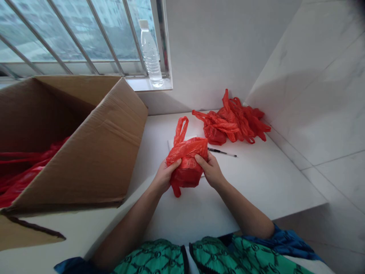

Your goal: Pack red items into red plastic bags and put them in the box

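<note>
A crumpled red plastic bag (186, 160) is held above the white table (256, 182) between both hands. My left hand (165, 175) grips its left side with fingers closed on the plastic. My right hand (210, 169) grips the right side the same way. One bag handle sticks up at the top, and a tail of plastic hangs below. A white sheet of paper (172, 144) lies under the bag, mostly hidden.
A large open cardboard box (94, 152) with more red bags (19, 171) inside fills the left. A pile of red bags (234, 121) lies at the back corner, a pen (222, 152) before it. A water bottle (150, 53) stands on the windowsill.
</note>
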`<move>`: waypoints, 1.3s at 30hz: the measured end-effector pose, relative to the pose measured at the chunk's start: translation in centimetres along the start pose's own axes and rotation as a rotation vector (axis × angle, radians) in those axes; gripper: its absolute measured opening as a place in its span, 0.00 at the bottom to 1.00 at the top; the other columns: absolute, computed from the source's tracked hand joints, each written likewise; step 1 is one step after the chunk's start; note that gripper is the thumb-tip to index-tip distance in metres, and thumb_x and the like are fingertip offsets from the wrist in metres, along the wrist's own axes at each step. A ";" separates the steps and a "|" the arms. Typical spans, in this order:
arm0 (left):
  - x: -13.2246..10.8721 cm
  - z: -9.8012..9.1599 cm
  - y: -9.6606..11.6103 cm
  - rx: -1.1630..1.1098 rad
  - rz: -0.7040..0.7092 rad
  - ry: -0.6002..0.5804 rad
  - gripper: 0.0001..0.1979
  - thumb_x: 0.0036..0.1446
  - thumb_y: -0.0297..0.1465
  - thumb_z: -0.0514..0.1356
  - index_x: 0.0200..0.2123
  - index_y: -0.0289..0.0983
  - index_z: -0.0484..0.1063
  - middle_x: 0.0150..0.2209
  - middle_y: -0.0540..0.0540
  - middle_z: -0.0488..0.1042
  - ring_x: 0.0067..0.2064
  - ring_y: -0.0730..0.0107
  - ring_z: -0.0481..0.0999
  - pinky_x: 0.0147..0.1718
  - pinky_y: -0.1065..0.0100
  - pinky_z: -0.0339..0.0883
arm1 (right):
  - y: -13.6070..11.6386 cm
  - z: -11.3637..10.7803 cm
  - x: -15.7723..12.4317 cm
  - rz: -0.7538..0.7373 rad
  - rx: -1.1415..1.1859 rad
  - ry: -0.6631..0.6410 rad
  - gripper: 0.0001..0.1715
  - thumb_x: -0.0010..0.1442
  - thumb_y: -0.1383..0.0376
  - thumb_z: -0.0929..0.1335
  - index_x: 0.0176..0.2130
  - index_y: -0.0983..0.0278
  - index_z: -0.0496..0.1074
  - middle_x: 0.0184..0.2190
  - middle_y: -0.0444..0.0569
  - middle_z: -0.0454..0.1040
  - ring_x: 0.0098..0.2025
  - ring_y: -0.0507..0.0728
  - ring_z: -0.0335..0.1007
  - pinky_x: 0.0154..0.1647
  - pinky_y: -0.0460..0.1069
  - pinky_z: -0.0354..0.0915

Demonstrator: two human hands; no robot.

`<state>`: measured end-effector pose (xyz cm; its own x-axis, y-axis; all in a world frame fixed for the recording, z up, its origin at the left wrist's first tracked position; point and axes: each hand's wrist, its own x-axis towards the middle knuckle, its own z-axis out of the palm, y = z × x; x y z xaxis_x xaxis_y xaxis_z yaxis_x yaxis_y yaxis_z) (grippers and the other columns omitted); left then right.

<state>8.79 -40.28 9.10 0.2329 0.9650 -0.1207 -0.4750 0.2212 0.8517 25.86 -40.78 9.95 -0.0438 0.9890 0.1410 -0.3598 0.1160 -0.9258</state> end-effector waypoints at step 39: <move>0.0 0.3 0.1 -0.025 -0.021 0.005 0.16 0.53 0.35 0.70 0.42 0.33 0.77 0.39 0.42 0.81 0.38 0.64 0.80 0.41 0.67 0.71 | -0.3 0.0 -0.1 0.008 -0.051 0.001 0.17 0.58 0.55 0.72 0.45 0.60 0.74 0.42 0.46 0.78 0.44 0.57 0.73 0.48 0.52 0.69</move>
<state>8.98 -40.34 9.32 0.2387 0.9608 -0.1412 -0.4913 0.2449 0.8358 25.95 -40.91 10.26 -0.0460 0.9901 0.1328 -0.3115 0.1121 -0.9436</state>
